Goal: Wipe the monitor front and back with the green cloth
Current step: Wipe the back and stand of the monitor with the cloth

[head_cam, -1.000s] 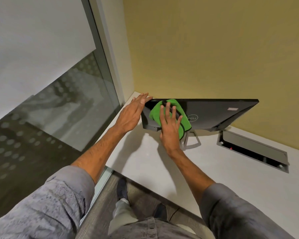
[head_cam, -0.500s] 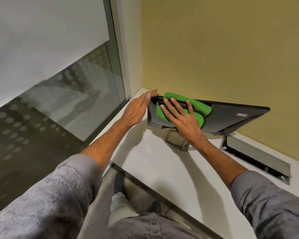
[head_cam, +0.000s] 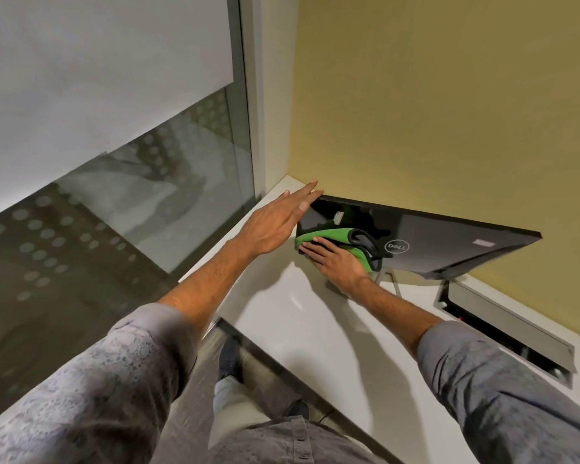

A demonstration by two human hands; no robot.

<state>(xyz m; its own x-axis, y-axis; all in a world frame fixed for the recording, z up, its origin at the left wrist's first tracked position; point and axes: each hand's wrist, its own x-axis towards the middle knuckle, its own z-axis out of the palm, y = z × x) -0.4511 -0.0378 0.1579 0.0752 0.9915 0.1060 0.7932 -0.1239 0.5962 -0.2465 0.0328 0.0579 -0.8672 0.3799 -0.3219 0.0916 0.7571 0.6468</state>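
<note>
A: Since half a second ago, the right hand point(head_cam: 335, 261) and the folded green microfibre cloth point(head_cam: 329, 236) have slid from the top edge to the lower left of the back of the glossy black flat monitor point(head_cam: 449, 246).

B: Hands?

A: Right: fingers flat, pressing the cloth to the panel, no pinch. Left hand point(head_cam: 280, 222): fingers straight, touching the upper left corner.

B: Monitor location?

A: On its thin grey metal stand point(head_cam: 395, 286) on the white desk point(head_cam: 298, 316), back toward the person, front hidden.

B: Handling?

A: Judged: thin, light, tippy, slippery gloss. Brace at the edge or corner, never the screen. The cloth is limp, so a flat palm suits it.
</note>
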